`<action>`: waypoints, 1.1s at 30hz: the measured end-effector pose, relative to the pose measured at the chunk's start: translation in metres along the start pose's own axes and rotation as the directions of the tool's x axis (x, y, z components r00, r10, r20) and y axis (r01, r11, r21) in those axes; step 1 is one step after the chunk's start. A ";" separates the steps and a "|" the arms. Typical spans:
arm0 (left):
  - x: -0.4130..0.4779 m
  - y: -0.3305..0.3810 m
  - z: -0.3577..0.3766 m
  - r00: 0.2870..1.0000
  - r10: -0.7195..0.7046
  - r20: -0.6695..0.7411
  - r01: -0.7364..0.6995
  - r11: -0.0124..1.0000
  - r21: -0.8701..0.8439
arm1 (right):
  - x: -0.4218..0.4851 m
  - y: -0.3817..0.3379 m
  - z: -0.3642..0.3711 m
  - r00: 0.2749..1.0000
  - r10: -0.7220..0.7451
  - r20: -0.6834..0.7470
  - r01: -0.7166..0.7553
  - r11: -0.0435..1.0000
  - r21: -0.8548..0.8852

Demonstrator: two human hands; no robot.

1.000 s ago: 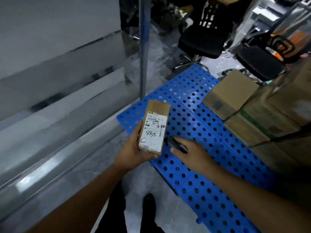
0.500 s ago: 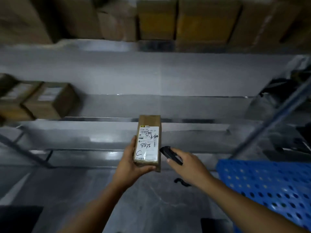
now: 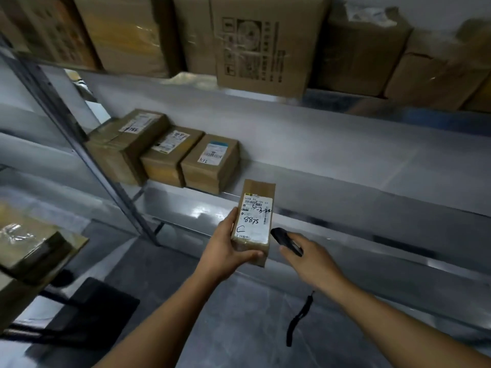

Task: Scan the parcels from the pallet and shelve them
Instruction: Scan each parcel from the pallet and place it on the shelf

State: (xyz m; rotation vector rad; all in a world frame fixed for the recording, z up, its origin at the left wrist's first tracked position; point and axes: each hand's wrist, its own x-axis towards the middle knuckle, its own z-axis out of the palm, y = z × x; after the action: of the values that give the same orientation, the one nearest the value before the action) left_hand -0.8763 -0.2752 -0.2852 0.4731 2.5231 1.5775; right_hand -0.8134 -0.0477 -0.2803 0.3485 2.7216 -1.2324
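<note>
Since half a second before, the three shelved boxes (image 3: pixel 186 158) had shifted from the far left edge of view towards the centre, lying side by side on the middle shelf (image 3: pixel 345 187). The left hand (image 3: pixel 225 251) gripped the parcel (image 3: pixel 253 221), thumb along its left edge and fingers (image 3: pixel 249 254) curled round its lower end, label up with "8875" and "C" handwritten. The parcel was in the air, in front of the shelf edge and right of those boxes. The right hand (image 3: pixel 313 258) had its fingers wrapped round the black scanner (image 3: pixel 285 240) just beside the parcel, and the strap (image 3: pixel 300 317) dangled below the wrist. Large cartons (image 3: pixel 263 43) stood on the shelf above
</note>
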 end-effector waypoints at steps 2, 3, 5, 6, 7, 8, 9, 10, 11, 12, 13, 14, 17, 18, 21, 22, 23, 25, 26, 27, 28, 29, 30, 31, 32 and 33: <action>0.020 -0.008 -0.007 1.000 0.004 0.012 -0.004 1.000 0.007 | 0.020 -0.009 0.000 1.000 0.004 0.014 -0.004 1.000 -0.005; 0.031 -0.012 -0.009 1.000 0.003 0.026 -0.003 1.000 0.003 | 0.031 -0.013 -0.002 1.000 0.004 0.025 -0.004 1.000 -0.013; 0.057 -0.023 -0.010 0.999 -0.015 0.044 0.015 1.000 -0.011 | 0.058 -0.019 -0.004 0.999 0.004 0.036 -0.003 0.999 -0.045; 0.070 -0.028 -0.010 0.999 -0.015 0.038 0.015 1.000 0.001 | 0.072 -0.020 -0.004 0.999 0.000 0.035 0.002 0.998 -0.056; 0.083 -0.033 -0.008 1.000 -0.013 0.027 0.012 0.999 0.034 | 0.086 -0.021 -0.004 0.999 -0.004 0.039 0.006 0.998 -0.058; 0.095 -0.038 -0.007 1.000 -0.017 0.014 0.016 0.997 0.074 | 0.101 -0.021 -0.004 0.999 -0.006 0.046 0.009 0.998 -0.057; 0.105 -0.042 -0.007 1.000 -0.030 -0.002 0.030 0.994 0.107 | 0.116 -0.022 -0.003 0.998 -0.006 0.055 0.010 0.998 -0.065; 0.115 -0.046 -0.005 0.999 -0.042 -0.023 0.045 0.991 0.127 | 0.130 -0.022 -0.003 0.998 -0.004 0.062 0.009 0.997 -0.080; 0.123 -0.052 -0.003 0.998 -0.037 -0.060 0.047 0.984 0.172 | 0.143 -0.023 -0.002 0.998 0.000 0.069 0.007 0.996 -0.094; 0.131 -0.058 0.000 0.992 -0.009 -0.127 0.043 0.965 0.260 | 0.156 -0.025 -0.001 0.997 0.004 0.082 0.004 0.995 -0.103; 0.139 -0.064 0.003 0.979 0.056 -0.197 0.027 0.917 0.397 | 0.169 -0.026 0.001 0.995 0.008 0.103 0.004 0.994 -0.113; 0.147 -0.069 0.005 0.962 0.143 -0.233 0.004 0.845 0.535 | 0.181 -0.028 0.002 0.992 0.010 0.126 0.005 0.993 -0.118; 0.169 -0.075 0.012 0.947 0.290 -0.142 -0.103 0.687 0.719 | 0.209 -0.034 0.006 0.988 0.028 0.151 -0.021 0.999 -0.048; 0.175 -0.075 0.014 0.946 0.310 -0.095 -0.146 0.668 0.729 | 0.216 -0.036 0.007 0.990 0.038 0.137 -0.036 0.999 -0.023; 0.191 -0.075 0.017 0.963 0.271 0.001 -0.188 0.666 0.721 | 0.229 -0.037 0.006 0.994 0.054 0.094 -0.055 0.998 0.009; 0.196 -0.074 0.017 0.972 0.235 0.018 -0.176 0.673 0.718 | 0.231 -0.036 0.004 0.994 0.069 0.087 -0.070 0.997 0.019; 0.201 -0.073 0.016 0.980 0.198 0.031 -0.160 0.679 0.717 | 0.231 -0.035 0.003 0.993 0.086 0.080 -0.088 0.996 0.022; 0.209 -0.070 0.014 0.986 0.157 0.049 -0.144 0.681 0.718 | 0.229 -0.030 -0.002 0.992 0.114 0.053 -0.115 0.993 0.005; 0.211 -0.069 0.013 0.987 0.153 0.055 -0.145 0.678 0.721 | 0.226 -0.027 -0.005 0.991 0.126 0.035 -0.127 0.992 -0.002; 0.211 -0.068 0.012 0.987 0.150 0.059 -0.146 0.677 0.722 | 0.220 -0.024 -0.009 0.990 0.141 0.018 -0.141 0.990 -0.004; 0.210 -0.066 0.010 0.987 0.145 0.065 -0.147 0.679 0.719 | 0.213 -0.021 -0.012 0.988 0.156 -0.004 -0.156 0.988 -0.010; 0.207 -0.064 0.008 0.987 0.147 0.072 -0.154 0.685 0.712 | 0.204 -0.018 -0.016 0.986 0.165 -0.029 -0.165 0.986 -0.020; 0.204 -0.061 0.006 0.983 0.164 0.080 -0.172 0.694 0.699 | 0.192 -0.014 -0.019 0.984 0.169 -0.056 -0.171 0.985 -0.029; 0.200 -0.057 0.007 0.977 0.191 0.092 -0.202 0.706 0.679 | 0.178 -0.010 -0.023 0.981 0.173 -0.082 -0.177 0.984 -0.036; 0.196 -0.051 0.007 0.970 0.217 0.110 -0.236 0.724 0.648 | 0.162 -0.006 -0.027 0.979 0.180 -0.098 -0.184 0.982 -0.039; 0.190 -0.044 0.009 0.962 0.244 0.125 -0.268 0.745 0.610 | 0.144 -0.001 -0.030 0.975 0.193 -0.107 -0.198 0.979 -0.040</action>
State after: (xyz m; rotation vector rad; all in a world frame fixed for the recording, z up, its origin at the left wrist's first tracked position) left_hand -1.0610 -0.2228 -0.3179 0.9453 3.0139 0.7088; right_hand -0.9532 -0.0032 -0.2910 0.6738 2.7174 -1.1212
